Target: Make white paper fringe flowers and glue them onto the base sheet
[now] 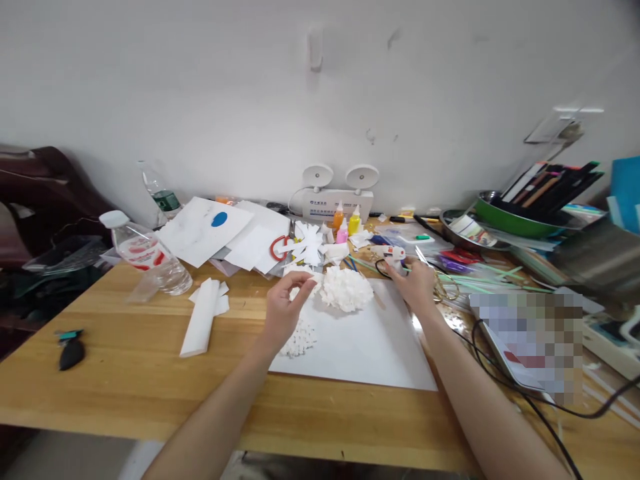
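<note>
My left hand (286, 305) is above the left part of a white sheet (370, 357), thumb and fingertips pinched together. Some white shows at the fingertips, but I cannot make out whether it is a held scrap or paper behind. At the sheet's far right corner, my right hand (417, 285) is closed on a white hot glue gun (391, 253), its nozzle pointing left. Between the hands a fluffy mound of white paper pieces (346, 289) rests on the sheet. Small white scraps (299, 339) lie scattered below my left hand.
Red-handled scissors (279, 249), small paint bottles (354, 224) and a two-lamp emergency light (340, 203) stand behind. Left are a water bottle (150, 257), folded white paper (200, 320) and a black-handled tool (71, 353). Black cables (505, 383) and a green pan (520, 223) are right.
</note>
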A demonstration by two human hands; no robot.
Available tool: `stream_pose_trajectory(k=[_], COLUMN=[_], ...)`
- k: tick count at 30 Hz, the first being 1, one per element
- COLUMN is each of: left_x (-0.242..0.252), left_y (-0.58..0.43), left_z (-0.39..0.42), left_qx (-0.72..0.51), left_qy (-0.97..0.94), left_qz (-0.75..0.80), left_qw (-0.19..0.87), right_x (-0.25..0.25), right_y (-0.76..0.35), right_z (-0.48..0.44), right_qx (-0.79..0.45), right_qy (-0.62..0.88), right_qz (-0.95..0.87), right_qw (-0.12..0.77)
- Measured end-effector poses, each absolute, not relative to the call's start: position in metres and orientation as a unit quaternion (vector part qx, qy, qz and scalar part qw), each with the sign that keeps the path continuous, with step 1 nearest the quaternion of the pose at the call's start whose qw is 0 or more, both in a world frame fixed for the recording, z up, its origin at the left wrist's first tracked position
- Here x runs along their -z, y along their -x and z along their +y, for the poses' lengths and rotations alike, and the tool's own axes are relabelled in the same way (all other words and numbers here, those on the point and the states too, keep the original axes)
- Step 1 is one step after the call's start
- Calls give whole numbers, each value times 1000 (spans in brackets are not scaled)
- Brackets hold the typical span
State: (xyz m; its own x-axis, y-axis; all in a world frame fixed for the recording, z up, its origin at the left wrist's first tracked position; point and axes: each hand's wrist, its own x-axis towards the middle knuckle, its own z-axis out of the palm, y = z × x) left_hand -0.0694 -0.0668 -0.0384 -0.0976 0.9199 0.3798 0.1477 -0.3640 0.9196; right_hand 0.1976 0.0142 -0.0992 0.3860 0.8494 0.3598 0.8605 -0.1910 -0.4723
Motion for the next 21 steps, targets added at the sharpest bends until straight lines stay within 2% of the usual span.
stream_pose_trajectory(k=[4, 8, 12, 21], left_x=[23, 16, 20, 42], left_y=[83, 96, 99, 77], left_z=[-63, -62, -60, -60], left_qx=[-455, -321, -229, -81], left_qy=[-683, -745, -768, -806], left_qz=[504, 548, 578, 571], left_qw=[270, 206, 157, 132], right_x=[99, 91, 82, 78], right_y=[-206, -207, -200, -196], right_z=[-12, -26, -31, -34], right_qx=[77, 81, 32, 2], right_qy=[722, 664, 635, 620], right_qz=[-516, -494, -485, -481], right_qw=[454, 555, 600, 619])
